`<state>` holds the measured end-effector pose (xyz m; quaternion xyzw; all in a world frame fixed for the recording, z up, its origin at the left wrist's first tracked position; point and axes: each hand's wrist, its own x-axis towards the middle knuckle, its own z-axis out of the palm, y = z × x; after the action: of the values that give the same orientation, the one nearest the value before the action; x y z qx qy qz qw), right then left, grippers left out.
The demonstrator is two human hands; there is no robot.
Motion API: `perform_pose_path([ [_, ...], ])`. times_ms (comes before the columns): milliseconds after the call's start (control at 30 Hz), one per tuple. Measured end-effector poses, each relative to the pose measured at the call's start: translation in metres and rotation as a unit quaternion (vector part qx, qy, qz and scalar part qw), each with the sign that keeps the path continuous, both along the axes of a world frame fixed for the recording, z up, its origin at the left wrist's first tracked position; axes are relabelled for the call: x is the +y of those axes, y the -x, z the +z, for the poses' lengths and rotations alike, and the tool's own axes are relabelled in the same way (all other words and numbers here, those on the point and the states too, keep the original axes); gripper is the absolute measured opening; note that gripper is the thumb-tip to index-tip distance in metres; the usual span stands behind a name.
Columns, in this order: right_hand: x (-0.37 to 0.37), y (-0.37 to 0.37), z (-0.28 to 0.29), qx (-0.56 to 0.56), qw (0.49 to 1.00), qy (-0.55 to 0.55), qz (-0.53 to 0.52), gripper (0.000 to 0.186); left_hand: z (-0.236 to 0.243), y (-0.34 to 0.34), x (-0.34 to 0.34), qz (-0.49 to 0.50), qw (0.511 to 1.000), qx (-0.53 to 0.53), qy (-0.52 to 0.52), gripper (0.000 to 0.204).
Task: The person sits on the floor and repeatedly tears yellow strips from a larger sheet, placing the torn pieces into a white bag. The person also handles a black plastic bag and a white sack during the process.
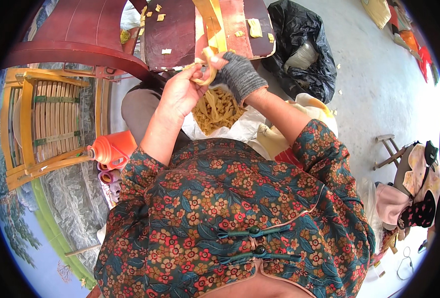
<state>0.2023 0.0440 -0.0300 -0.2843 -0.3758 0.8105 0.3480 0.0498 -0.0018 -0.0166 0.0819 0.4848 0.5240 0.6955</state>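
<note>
A pale yellow strip (209, 69), bent into a loop, is pinched between my two hands above my lap. My bare left hand (182, 89) has its fingers closed on the strip's lower left side. My right hand (237, 74), in a grey knitted fingerless glove, grips it at the upper right. Just beyond, a flat golden-yellow band (214, 25) lies over a pink cloth (236, 30) on a dark red chair seat (172, 37); I cannot tell if it joins the strip. Below my hands, a white plastic bag (252, 124) holds a heap of yellow-brown curled pieces (217, 109).
Yellow scraps (254, 28) dot the seat. A black plastic bag (299, 49) stands right of it. At left are a red chair back (80, 32), a folding slatted wooden chair (56, 114) and an orange flask (113, 149). Clothes (413, 193) are piled far right.
</note>
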Motion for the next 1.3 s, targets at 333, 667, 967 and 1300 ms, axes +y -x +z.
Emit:
perform_pose_path([
  [333,0.001,0.009,-0.004,-0.188,0.9,-0.375,-0.119,0.027,0.021,-0.01,-0.01,-0.176,0.573,0.748,-0.285,0.022],
  [667,0.002,-0.002,0.017,-0.151,0.959,-0.238,0.039,0.037,0.029,-0.008,-0.002,-0.07,0.694,0.588,-0.409,0.012],
  [967,0.012,-0.009,0.023,-0.287,0.774,-0.564,-0.029,0.03,0.031,-0.002,-0.006,-0.075,0.956,0.115,-0.259,0.014],
  [1300,0.015,-0.012,0.043,-0.226,0.935,-0.256,0.094,0.038,0.012,-0.005,0.005,-0.012,0.845,0.413,-0.34,0.008],
])
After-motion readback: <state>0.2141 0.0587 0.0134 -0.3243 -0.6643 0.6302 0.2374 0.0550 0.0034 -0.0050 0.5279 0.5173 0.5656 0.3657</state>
